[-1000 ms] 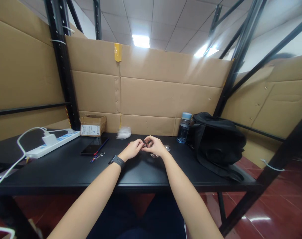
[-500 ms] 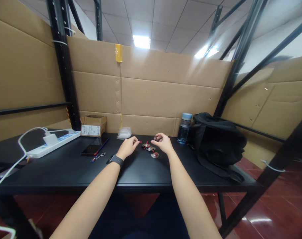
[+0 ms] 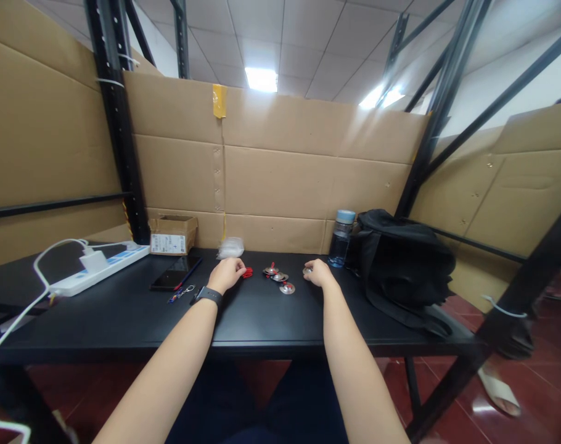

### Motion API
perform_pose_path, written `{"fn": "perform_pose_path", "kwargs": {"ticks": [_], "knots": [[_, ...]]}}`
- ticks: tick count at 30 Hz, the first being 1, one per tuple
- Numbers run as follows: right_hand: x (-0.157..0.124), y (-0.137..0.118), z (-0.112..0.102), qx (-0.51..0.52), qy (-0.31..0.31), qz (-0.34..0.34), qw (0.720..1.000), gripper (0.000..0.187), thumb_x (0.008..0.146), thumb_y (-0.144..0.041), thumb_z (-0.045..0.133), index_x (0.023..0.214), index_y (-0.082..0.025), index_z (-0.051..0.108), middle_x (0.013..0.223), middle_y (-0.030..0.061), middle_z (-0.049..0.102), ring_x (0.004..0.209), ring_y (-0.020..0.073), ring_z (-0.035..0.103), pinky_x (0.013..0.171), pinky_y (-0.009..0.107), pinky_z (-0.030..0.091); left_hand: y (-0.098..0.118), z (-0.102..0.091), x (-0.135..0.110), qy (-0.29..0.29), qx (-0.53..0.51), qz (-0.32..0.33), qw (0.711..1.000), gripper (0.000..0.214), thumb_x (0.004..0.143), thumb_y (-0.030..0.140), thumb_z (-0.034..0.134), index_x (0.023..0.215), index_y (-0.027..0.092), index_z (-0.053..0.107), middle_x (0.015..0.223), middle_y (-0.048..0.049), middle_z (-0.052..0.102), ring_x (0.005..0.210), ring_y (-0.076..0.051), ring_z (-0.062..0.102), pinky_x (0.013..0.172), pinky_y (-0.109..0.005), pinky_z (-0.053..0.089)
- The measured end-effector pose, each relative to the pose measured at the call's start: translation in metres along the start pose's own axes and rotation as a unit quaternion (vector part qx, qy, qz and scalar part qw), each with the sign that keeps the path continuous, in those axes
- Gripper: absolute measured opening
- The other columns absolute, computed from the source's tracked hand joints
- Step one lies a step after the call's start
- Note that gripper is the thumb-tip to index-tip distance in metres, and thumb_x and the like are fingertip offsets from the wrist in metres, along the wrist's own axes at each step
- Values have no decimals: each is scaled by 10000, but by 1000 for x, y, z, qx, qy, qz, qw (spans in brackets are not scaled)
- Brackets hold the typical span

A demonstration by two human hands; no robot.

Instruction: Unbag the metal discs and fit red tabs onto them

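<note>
My left hand (image 3: pixel 227 275) is low over the black table, its thumb and fingers closed together at a small bunch of red bands (image 3: pixel 248 272). Whether one band is between its fingertips or all lie just beyond them is hard to see. To the right, my right hand (image 3: pixel 320 273) has its fingers closed around a small shiny metal disc, seemingly a finger cymbal (image 3: pixel 307 270), at the tabletop. Between the hands lies a loose group of similar finger cymbals (image 3: pixel 278 277), domed and silvery, with red bands on them.
Leftward are a phone (image 3: pixel 176 274), a keyring (image 3: pixel 182 293), a white power strip (image 3: pixel 116 261) and an open cardboard box (image 3: pixel 168 242). A clear plastic bag (image 3: pixel 231 247) lies behind my left hand. A water bottle (image 3: pixel 340 240) and black bag (image 3: pixel 403 268) stand right.
My right hand has moved right and down to the tabletop with the finger cymbal. My left hand has shifted slightly left and now shows the red bands beside its fingertips.
</note>
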State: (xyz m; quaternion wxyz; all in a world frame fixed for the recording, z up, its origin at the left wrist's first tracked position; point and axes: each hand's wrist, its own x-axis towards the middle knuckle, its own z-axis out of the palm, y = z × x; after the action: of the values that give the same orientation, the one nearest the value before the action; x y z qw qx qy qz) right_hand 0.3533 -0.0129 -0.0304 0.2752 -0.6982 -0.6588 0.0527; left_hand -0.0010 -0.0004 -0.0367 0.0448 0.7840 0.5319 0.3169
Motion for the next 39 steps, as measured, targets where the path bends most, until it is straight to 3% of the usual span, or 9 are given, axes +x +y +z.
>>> {"fn": "perform_pose_path", "kwargs": {"ticks": [10, 16, 20, 23, 26, 29, 31, 35, 39], "knots": [[-4, -2, -9, 44, -30, 45, 998, 448, 640, -189, 826, 1079, -206, 740, 1054, 64, 756, 970, 210, 717, 846, 268, 519, 7, -3, -2, 11, 7, -43, 999, 224, 894, 381, 558, 814, 223, 694, 849, -72, 740, 772, -210, 669, 678, -281, 420], [-5, -3, -9, 40, -45, 56, 997, 487, 627, -146, 832, 1099, -193, 718, 1028, 52, 743, 944, 185, 703, 833, 244, 501, 16, -6, -2, 54, -31, 5, 998, 148, 840, 265, 553, 785, 217, 681, 794, -42, 724, 740, -186, 651, 697, -268, 425], [-7, -7, -10, 25, -51, 62, 996, 508, 635, -175, 831, 1124, -214, 701, 1065, 57, 711, 1004, 211, 669, 876, 288, 487, 23, -3, 0, 63, -97, 27, 993, 169, 827, 268, 552, 787, 195, 698, 757, -27, 714, 700, -171, 633, 679, -264, 429], [-12, -19, -11, -10, 2, 75, 997, 482, 687, -273, 815, 1151, -249, 688, 1243, 105, 624, 1189, 299, 565, 959, 410, 449, 28, 0, 0, 44, -137, 42, 989, 177, 822, 275, 553, 778, 182, 697, 726, -21, 703, 669, -161, 621, 659, -260, 430], [-18, -38, -8, 11, 28, -15, 999, 313, 812, -324, 716, 1122, -291, 693, 1322, 84, 573, 1275, 310, 480, 1014, 480, 397, 34, 1, -2, 20, -151, 63, 986, 186, 830, 295, 554, 777, 181, 690, 727, -20, 706, 658, -157, 613, 651, -259, 435], [-23, -57, 2, 67, -34, -152, 986, 320, 785, -352, 763, 1098, -315, 711, 1326, 47, 593, 1268, 276, 490, 1056, 462, 374, 40, 0, -5, 9, -157, 68, 985, 211, 844, 323, 553, 802, 180, 703, 761, -27, 719, 680, -162, 617, 661, -261, 446], [-27, -68, 9, 69, -71, -196, 976, 390, 750, -367, 798, 1131, -336, 716, 1376, 38, 585, 1284, 285, 490, 1071, 472, 365, 42, 0, -5, 1, -156, 69, 985, 227, 848, 338, 556, 808, 177, 710, 767, -33, 721, 684, -165, 615, 663, -263, 448], [-32, -82, 17, 39, -117, -209, 970, 422, 738, -380, 802, 1154, -367, 732, 1365, 18, 627, 1283, 312, 518, 1059, 482, 383, 44, 1, -6, -11, -159, 70, 985, 239, 852, 350, 555, 810, 176, 713, 767, -34, 723, 685, -164, 616, 666, -262, 448], [-32, -83, 18, 46, -127, -202, 970, 442, 723, -324, 806, 1158, -366, 742, 1182, 1, 728, 1157, 262, 627, 1004, 378, 446, 44, 3, -7, -19, -167, 76, 983, 222, 850, 334, 557, 808, 180, 711, 757, -23, 721, 676, -158, 618, 661, -259, 442]]}}
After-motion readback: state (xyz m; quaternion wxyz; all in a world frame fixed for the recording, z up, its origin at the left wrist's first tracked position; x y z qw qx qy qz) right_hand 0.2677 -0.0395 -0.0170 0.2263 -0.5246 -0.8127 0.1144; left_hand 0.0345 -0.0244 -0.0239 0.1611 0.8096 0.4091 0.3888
